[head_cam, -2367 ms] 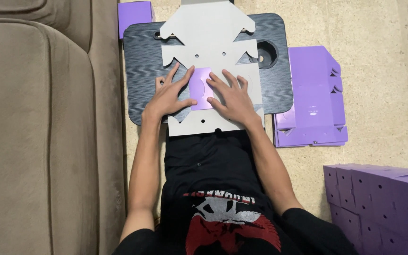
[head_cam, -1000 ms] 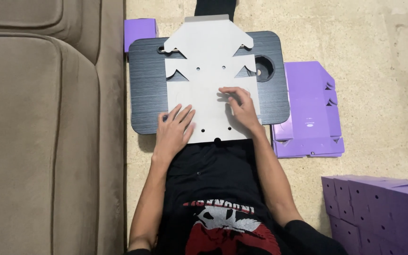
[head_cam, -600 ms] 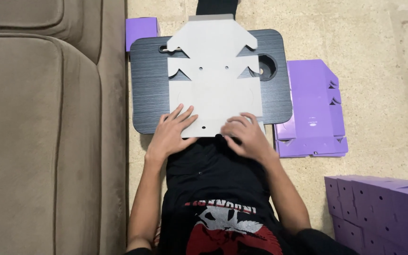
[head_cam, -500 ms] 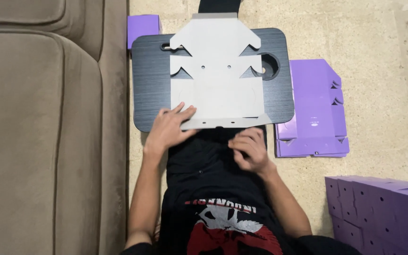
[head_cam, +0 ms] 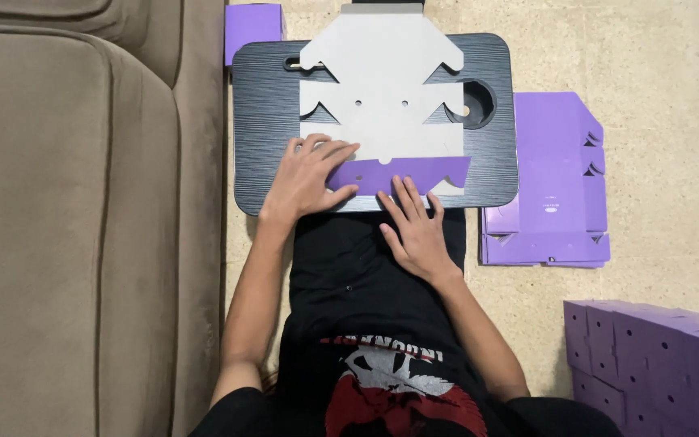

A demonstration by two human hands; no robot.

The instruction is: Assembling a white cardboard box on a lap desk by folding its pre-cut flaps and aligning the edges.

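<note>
Hands are seen from above, both reaching forward from the seated person's lap onto a dark ribbed lap desk. The left hand is laid palm down with fingers spread, its fingertips pressed on a flat white cardboard box blank and its thumb set against the blank's near flap, which is folded up and over so that its purple side shows. The right hand is held open and flat, fingers straight and pointing away from the body, the fingertips touching the near edge of the folded flap; nothing is gripped by either hand, only pressed.

The blank is laid on the middle of the desk with its long axis running away from the person, its pointed far end reaching past the desk's far edge. The folded flap is stretched crosswise, left to right.

A round cup recess is set into the desk's right side; whether anything is in it cannot be told. A flattened purple box is laid on the floor to the right, a stack of purple boxes nearer the person, and a brown sofa stands on the left
</note>
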